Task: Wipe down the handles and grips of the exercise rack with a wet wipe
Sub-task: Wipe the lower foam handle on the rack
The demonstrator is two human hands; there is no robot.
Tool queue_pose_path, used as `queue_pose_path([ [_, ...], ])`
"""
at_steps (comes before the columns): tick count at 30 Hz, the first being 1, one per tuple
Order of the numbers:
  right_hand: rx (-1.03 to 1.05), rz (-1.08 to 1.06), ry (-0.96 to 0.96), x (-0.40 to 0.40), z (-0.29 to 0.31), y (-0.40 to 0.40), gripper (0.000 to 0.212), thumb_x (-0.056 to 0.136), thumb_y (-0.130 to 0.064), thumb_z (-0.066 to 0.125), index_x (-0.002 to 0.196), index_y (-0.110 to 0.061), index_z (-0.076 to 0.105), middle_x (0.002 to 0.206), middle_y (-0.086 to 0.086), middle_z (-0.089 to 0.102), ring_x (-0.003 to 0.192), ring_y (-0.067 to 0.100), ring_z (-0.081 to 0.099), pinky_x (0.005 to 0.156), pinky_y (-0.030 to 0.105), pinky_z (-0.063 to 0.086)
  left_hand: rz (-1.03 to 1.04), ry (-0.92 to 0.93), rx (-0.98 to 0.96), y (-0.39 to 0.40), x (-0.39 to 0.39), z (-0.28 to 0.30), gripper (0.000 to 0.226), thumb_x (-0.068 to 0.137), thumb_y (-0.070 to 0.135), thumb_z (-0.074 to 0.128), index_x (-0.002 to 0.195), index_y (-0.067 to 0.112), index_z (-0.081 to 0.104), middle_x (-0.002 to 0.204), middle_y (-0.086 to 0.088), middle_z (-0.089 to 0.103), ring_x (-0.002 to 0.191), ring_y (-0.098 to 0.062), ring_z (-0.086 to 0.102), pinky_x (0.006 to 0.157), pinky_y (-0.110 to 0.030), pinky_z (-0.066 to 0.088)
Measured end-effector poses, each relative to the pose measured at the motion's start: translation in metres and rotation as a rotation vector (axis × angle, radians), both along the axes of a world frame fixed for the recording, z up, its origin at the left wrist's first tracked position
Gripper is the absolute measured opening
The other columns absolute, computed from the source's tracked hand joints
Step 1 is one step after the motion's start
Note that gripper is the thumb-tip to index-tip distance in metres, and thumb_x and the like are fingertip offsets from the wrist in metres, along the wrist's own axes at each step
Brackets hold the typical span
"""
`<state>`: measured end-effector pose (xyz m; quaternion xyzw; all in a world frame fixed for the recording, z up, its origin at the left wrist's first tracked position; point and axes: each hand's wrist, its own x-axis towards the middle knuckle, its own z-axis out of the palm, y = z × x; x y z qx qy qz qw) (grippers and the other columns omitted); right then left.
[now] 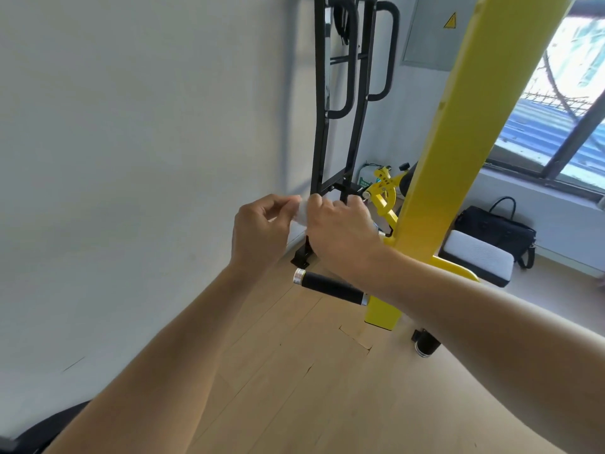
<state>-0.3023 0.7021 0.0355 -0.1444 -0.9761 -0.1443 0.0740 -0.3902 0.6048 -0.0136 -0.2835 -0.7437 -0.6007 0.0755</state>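
A small white wet wipe (301,213) is pinched between both my hands in the middle of the head view. My left hand (262,231) grips its left edge and my right hand (340,234) its right edge, hiding most of it. Just below my right wrist a black foam grip (330,286) with silver end caps juts left from the yellow rack post (458,132). Neither hand touches the grip. Padded black loop handles (388,54) hang on a black frame (320,109) against the wall behind.
A white wall fills the left side. A white-topped bench pad (481,257) and a black bag (501,232) sit on the wooden floor at right, under a window. A short black cylinder (425,345) lies on the floor by the post's foot.
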Motion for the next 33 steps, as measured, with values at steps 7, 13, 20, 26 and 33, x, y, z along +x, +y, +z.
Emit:
queue_pose_path([
  [7,0.483,-0.129,-0.385,0.062,0.017,0.005,0.047,0.104,-0.025,0.041,0.144,0.000,0.040,0.111,0.011,0.061,0.115,0.032,0.061,0.118,0.059,0.019,0.046,-0.017,-0.023,0.003,0.006,-0.003,0.022,0.096,0.035,0.065,0.099,0.019,0.078,0.083,0.009,0.075,0.079,-0.008,0.068,0.070,-0.009,0.048],
  [13,-0.027,0.131,-0.055,0.080,0.028,-0.026,0.029,0.102,-0.022,0.047,0.131,-0.021,0.046,0.112,0.003,0.071,0.102,0.024,0.067,0.099,0.039,0.048,0.047,-0.098,0.018,-0.003,0.021,-0.007,0.024,0.098,0.027,0.062,0.116,0.015,0.074,0.106,0.004,0.077,0.099,-0.008,0.070,0.086,-0.016,0.052],
  [20,-1.310,0.062,0.279,0.103,-0.013,-0.039,0.012,0.095,-0.039,0.066,0.090,-0.028,0.064,0.075,-0.011,0.066,0.060,0.002,0.055,0.053,0.015,0.040,-0.004,-0.483,0.147,-0.059,0.102,-0.038,0.031,0.102,0.045,0.048,0.106,0.028,0.074,0.100,0.005,0.077,0.093,-0.011,0.072,0.078,-0.030,0.056],
  [26,-1.683,0.144,0.188,0.154,-0.046,-0.045,0.021,0.094,-0.037,0.067,0.091,-0.019,0.079,0.081,0.002,0.074,0.071,0.011,0.067,0.063,0.021,0.049,0.083,-0.596,0.229,-0.083,0.201,-0.044,0.056,0.092,0.068,0.046,0.096,0.023,0.079,0.093,-0.009,0.077,0.089,-0.022,0.071,0.087,-0.048,0.052],
  [33,-1.788,0.253,0.021,0.242,-0.080,-0.039,0.006,0.092,-0.025,0.073,0.094,-0.020,0.075,0.086,0.009,0.076,0.072,0.012,0.066,0.064,0.026,0.049,0.415,-0.557,0.226,-0.071,0.327,-0.058,0.023,0.088,0.043,0.063,0.088,0.025,0.079,0.089,-0.005,0.077,0.088,-0.020,0.069,0.079,-0.035,0.050],
])
